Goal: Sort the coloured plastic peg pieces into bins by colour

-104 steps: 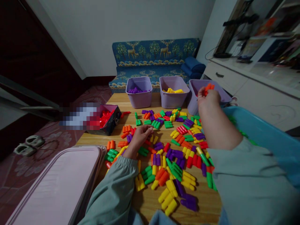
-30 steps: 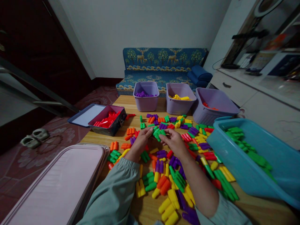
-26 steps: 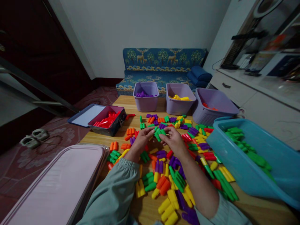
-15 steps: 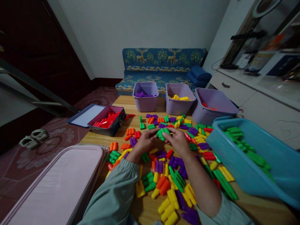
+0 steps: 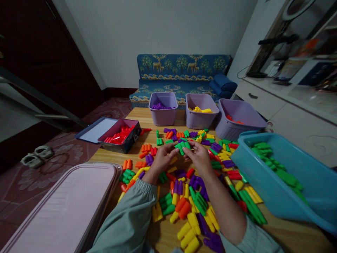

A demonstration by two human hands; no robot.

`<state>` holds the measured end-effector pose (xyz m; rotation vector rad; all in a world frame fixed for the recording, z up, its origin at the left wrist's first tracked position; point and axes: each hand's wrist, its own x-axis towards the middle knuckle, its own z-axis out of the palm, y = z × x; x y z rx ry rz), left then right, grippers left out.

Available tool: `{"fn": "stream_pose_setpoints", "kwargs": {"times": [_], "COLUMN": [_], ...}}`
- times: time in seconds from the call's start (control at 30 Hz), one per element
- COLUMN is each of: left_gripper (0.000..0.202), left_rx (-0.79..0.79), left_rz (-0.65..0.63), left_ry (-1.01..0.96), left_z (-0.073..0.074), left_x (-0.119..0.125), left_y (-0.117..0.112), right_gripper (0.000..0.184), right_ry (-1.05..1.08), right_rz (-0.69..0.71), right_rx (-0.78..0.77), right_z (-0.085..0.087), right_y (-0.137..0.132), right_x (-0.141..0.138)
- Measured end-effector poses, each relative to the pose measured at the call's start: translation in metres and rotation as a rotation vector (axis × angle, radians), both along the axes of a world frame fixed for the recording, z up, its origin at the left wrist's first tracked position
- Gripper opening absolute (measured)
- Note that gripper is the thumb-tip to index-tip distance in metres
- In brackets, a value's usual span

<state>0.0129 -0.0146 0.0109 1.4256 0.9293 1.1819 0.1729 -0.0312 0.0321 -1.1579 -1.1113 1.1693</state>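
Note:
Between my two hands, above the middle of the wooden table (image 5: 158,236), is a green plastic building piece (image 5: 182,147) with rounded finger-like bars. My left hand (image 5: 163,158) is closed on its left side, the thumb on the near face. From the right, my right hand (image 5: 198,157) pinches the same piece with thumb and fingers. Beneath and around my hands lie many similar pieces in green, yellow, purple, orange and red, such as a yellow piece (image 5: 188,237) near the front and an orange piece (image 5: 182,207).
Purple bins stand at the back, holding purple (image 5: 163,117), yellow (image 5: 200,121) and orange pieces (image 5: 234,119). At the right, a blue tub (image 5: 265,189) holds green pieces. An open tin box (image 5: 129,144) with red pieces stands left, behind a pale lid (image 5: 63,211). A sofa (image 5: 181,86) is beyond.
The green piece has turned slightly in my fingers, and its bars now face me more. My left thumb has shifted onto its near edge. The surroundings look unchanged.

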Motion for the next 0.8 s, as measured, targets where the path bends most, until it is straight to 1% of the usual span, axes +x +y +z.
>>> {"fn": "stream_pose_setpoints", "kwargs": {"times": [0.13,0.2,0.27,0.37,0.43,0.5,0.57,0.63,0.8], "left_gripper": [0.041,0.041,0.042,0.041,0.04,0.039,0.038,0.037,0.035], "left_rx": [-0.039,-0.063,-0.072,-0.072,-0.068,-0.067,-0.066,-0.065,-0.096], "left_rz": [0.091,0.116,0.11,0.091,0.077,0.065,0.074,0.098,0.126], "left_ry": [-0.117,-0.15,-0.161,-0.146,-0.138,-0.132,-0.117,-0.1,-0.097], "left_z": [-0.001,0.0,0.0,0.0,0.001,0.002,0.004,0.005,0.001], "left_x": [0.002,0.002,0.002,0.002,0.003,0.003,0.002,0.001,-0.002], "left_y": [0.002,0.003,0.003,0.002,0.002,0.001,0.0,0.0,0.004], "right_gripper": [0.048,0.053,0.053,0.043,0.04,0.042,0.043,0.042,0.033], "right_ry": [0.059,0.078,0.078,0.08,0.104,0.138,0.173,0.234,0.493], "right_rz": [0.051,0.067,0.101,0.153,0.162,0.151,0.11,0.03,-0.212], "right_rx": [-0.035,-0.056,-0.073,-0.087,-0.11,-0.144,-0.159,-0.137,0.017], "right_z": [0.002,0.003,0.003,0.001,0.001,0.003,0.006,0.011,0.027], "right_y": [-0.001,-0.002,-0.002,-0.003,-0.004,-0.004,-0.004,-0.002,0.003], "right_x": [-0.004,-0.005,-0.004,-0.002,0.0,0.001,0.003,0.005,0.019]}}
